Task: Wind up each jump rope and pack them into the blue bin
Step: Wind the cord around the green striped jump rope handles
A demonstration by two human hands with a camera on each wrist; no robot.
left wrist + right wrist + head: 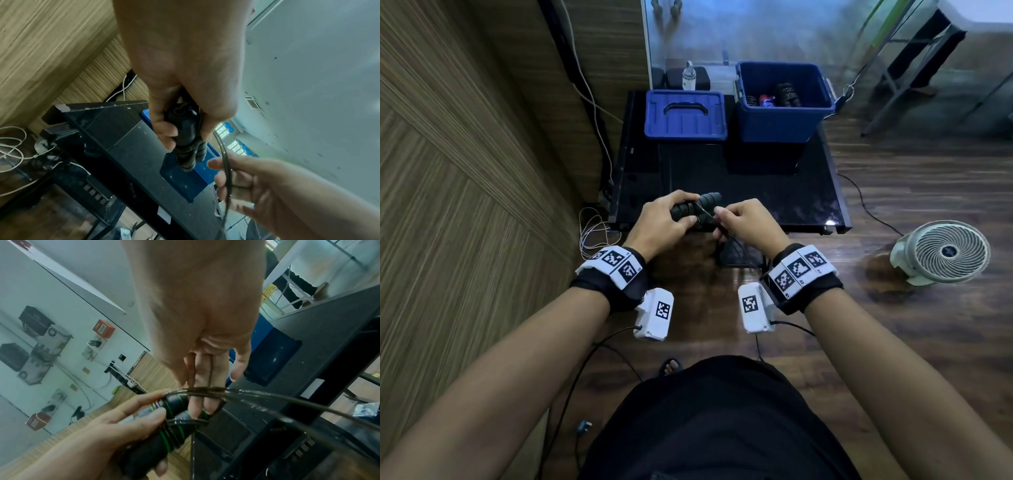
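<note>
My left hand grips the two black handles of a jump rope, held side by side above the front edge of the black table. The handles have green rings, and a few turns of black cord lie around them. My right hand holds the cord right beside the handles. The cord runs across its fingers and hangs down in loops. The blue bin stands open at the table's back right, with wound ropes inside.
The bin's blue lid lies flat at the back left of the table, with a water bottle behind it. A white floor fan stands to the right. White cables trail along the wooden wall on the left.
</note>
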